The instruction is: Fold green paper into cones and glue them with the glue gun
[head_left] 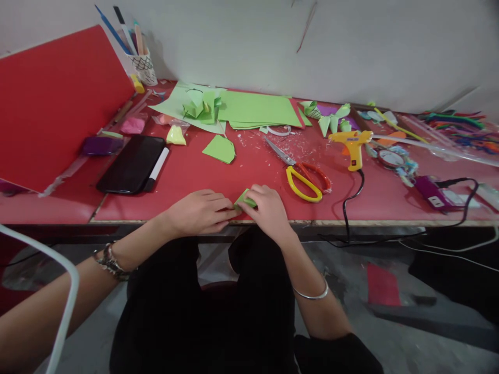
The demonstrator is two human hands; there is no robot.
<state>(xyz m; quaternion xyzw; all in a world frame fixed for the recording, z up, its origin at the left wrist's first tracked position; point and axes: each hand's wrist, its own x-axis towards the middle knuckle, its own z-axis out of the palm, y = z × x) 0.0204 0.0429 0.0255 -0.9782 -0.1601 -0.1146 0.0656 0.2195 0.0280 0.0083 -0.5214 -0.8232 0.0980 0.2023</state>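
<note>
Folded green paper (242, 197) lies at the front edge of the surface (187, 174), near the middle, between the two hands. Right hand (270, 210): fingers curled over the paper, pinching it with the thumb. Left hand (200, 212): fingers close together, tips touching the paper's left side; whether it grips cannot be determined.

The surface is red, its front edge pale and worn, with white scraps scattered behind the scissors (289, 162). It adjoins a plain pale wall (234, 47); the floor (331, 311) below is grey. A red board (58, 104) stands tilted at the left end.

Writing: the yellow glue gun (354, 147), right of the scissors, carries small markings, illegible. No brand is readable on the black phone (131, 165) or on the white marker (158, 169) beside it. The purple socket unit (431, 195), near the front right corner, shows a pale outlet panel.

Containers: one patterned cup (144, 68), upright by the wall at the back left, holding a blue pencil, a black-capped pen and other tools. Two small clear bags toward the left hold pink material (133, 125) and yellow material (176, 135) respectively.

Green sheets (261, 108) lie stacked along the back edge; a cut green piece (220, 149) lies in front of them.
</note>
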